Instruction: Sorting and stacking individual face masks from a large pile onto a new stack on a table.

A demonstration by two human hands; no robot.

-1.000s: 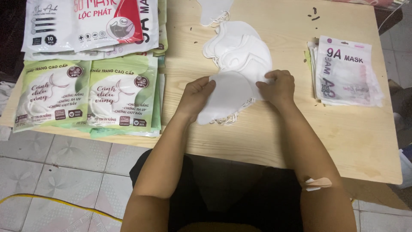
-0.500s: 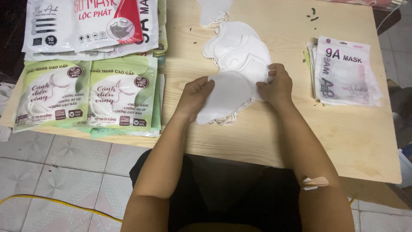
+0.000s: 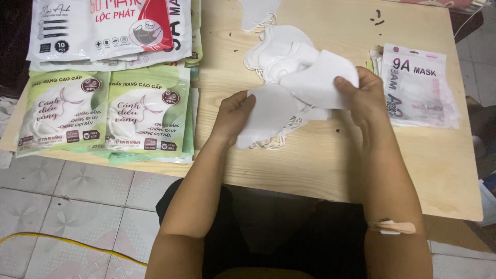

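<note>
**Wooden table, face masks and packaging — stock at hand**

Pale wooden table [image 3: 330, 160] over a tiled floor [image 3: 77, 206], seen from above; the person sits at its near edge.

Left hand [image 3: 232, 114]: fingers curled close together, thumb on top, pinching the left edge of a white face mask [image 3: 268, 111]. That mask is held just above the table at centre, its ear loops trailing onto the wood below.

Right hand [image 3: 364, 95]: fingers pressed together and folded over the right edge of a second white mask [image 3: 323, 82], gripped between thumb and fingers. It overlaps the upper right of the first mask and is raised slightly higher.

Loose mask pile [image 3: 279, 51]: several white masks heaped just behind the two held ones; exact count cannot be told. One further white mask [image 3: 258, 13] lies apart at the far edge.

Green mask packets [image 3: 106, 116]: two stacks side by side at the left, each several packets deep.

White-and-red packets [image 3: 108, 31]: one stack behind the green ones.

White-and-pink packets [image 3: 418, 88]: one small stack just right of the right hand.

Adhesive plaster [image 3: 392, 226]: one, on the right forearm.
</note>
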